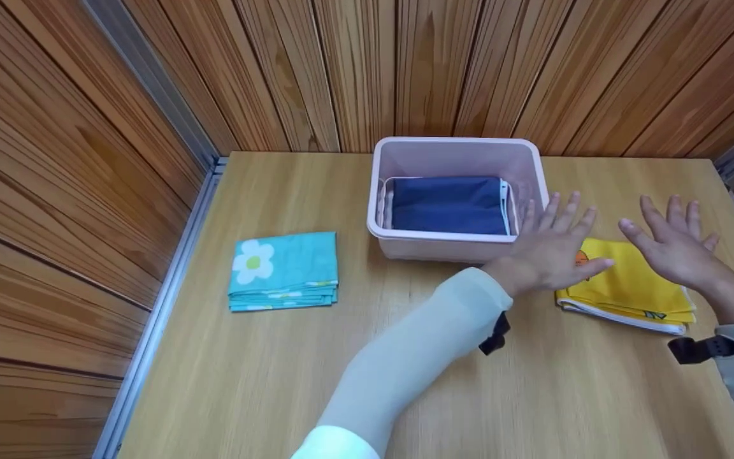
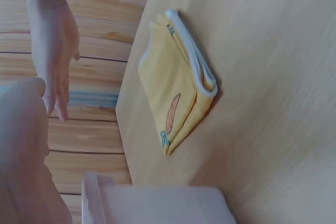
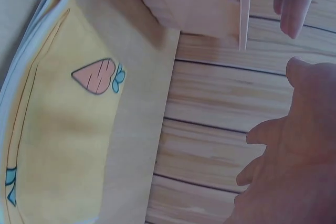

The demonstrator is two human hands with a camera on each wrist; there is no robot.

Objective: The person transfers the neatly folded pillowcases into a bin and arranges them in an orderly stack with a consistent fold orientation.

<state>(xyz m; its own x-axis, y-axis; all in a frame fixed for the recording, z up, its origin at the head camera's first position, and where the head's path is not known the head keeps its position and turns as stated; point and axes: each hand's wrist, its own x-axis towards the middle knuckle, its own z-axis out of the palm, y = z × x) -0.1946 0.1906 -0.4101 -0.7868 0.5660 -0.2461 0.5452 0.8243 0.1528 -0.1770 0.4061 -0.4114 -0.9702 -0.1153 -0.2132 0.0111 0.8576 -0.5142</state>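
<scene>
A folded yellow cloth [image 1: 634, 284] with white edging and a carrot print lies at the right of the table. My left hand [image 1: 542, 252], fingers spread, hovers between this cloth and the pink bin [image 1: 443, 248], overlapping the bin's right corner in the head view. Over the cloth's right side is my right hand [image 1: 679, 245], also with fingers spread and holding nothing. In both wrist views the yellow cloth [image 2: 173, 82] lies apart from the hands. Inside the bin rests a folded dark blue cloth [image 1: 450, 204] with a pale edge.
To the left of the bin, a folded turquoise cloth [image 1: 284, 271] with a white flower lies on the wooden table [image 1: 278, 382]. Wood-plank walls [image 1: 367, 70] stand behind and at the sides. A metal rail [image 1: 169, 306] runs along the left edge.
</scene>
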